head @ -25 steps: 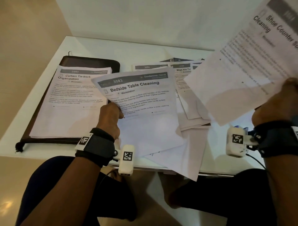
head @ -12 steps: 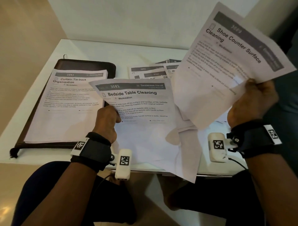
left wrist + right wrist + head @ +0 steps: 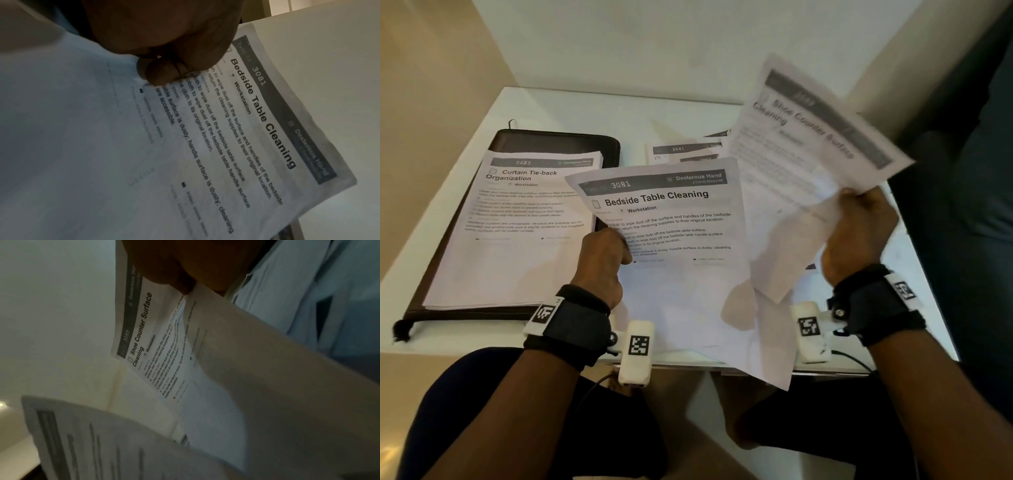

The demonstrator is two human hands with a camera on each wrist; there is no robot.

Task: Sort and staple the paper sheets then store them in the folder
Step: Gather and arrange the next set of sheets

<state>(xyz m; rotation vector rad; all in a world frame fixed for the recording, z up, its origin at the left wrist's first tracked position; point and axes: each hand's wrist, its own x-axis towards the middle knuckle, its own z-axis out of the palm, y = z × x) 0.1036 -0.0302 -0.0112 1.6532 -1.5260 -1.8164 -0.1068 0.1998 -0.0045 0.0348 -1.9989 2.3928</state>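
Observation:
My left hand (image 3: 606, 253) pinches the left edge of the "Bedside Table Cleaning" sheet (image 3: 678, 240), numbered 3081, held above the table; its thumb (image 3: 162, 74) lies on the printed side of that sheet (image 3: 226, 129). My right hand (image 3: 859, 233) grips the "Shoe Counter Surface Cleaning" sheet (image 3: 801, 164) by its lower right part, raised and tilted, blurred by motion. In the right wrist view that sheet (image 3: 156, 353) hangs from the fingers (image 3: 185, 280). A dark folder (image 3: 558, 140) lies closed at the left with a "Curtain Tie-back Organization" stack (image 3: 517, 233) on top. No stapler is in view.
More sheets (image 3: 685, 152) lie spread on the white table (image 3: 602, 106) behind the held ones, mostly hidden. The table's front edge runs just above my knees. A wall stands behind the table and dark upholstery (image 3: 969, 205) at the right.
My right hand has brought the shoe counter sheet down and to the left, closer to the bedside table sheet. The left hand has kept its sheet nearly still.

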